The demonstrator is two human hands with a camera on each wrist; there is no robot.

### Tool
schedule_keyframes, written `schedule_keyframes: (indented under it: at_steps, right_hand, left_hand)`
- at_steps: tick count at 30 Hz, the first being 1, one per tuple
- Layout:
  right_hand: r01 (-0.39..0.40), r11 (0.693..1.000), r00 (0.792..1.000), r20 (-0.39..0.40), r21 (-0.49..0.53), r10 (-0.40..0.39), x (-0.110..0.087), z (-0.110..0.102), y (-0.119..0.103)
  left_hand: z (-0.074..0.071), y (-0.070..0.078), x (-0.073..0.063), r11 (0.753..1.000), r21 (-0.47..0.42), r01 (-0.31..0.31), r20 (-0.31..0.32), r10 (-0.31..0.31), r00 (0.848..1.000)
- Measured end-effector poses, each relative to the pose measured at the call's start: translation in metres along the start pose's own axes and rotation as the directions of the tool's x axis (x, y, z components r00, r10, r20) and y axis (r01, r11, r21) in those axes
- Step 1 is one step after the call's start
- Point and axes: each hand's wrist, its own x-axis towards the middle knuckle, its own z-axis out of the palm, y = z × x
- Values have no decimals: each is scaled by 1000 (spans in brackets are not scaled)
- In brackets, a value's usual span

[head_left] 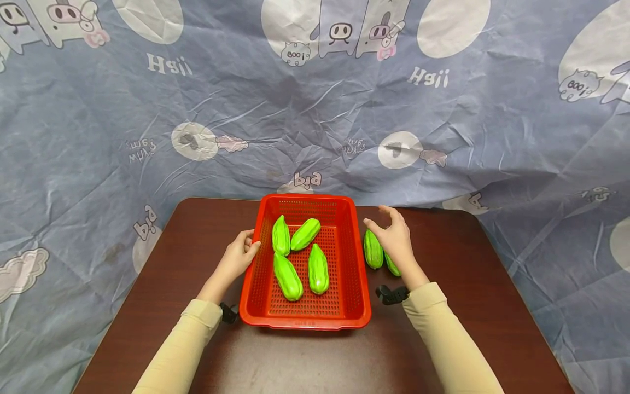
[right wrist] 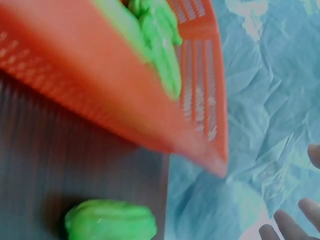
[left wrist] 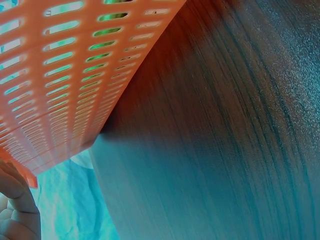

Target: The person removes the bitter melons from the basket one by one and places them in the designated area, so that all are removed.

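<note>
A red perforated plastic basket stands on the table, holding several bright green ribbed gourds, one of them a gourd near its middle. My left hand grips the basket's left rim, thumb on top; in the left wrist view its curled fingers show beside the orange-looking basket wall. To the right of the basket lie two more gourds, a nearer gourd and another gourd partly covered by my right hand. That hand hovers over them, fingers spread from the thumb, holding nothing.
The brown wooden table extends on both sides of the basket. Behind its far edge hangs a wrinkled blue-grey printed cloth. Black straps sit at the wrists.
</note>
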Motion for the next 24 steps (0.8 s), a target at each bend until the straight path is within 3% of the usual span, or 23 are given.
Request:
schedule_keyframes:
  at_steps: [11,24]
  right_hand:
    - [56,995,997,52,82,-61,-4,21,-34]
    - [109,988,984,130,113,-123,-6,56,-36]
  left_hand:
    - [0,0,0,1000,-5,2,4,-2,1000]
    - [0,0,-1,1000,-6,-5,2,5,1000]
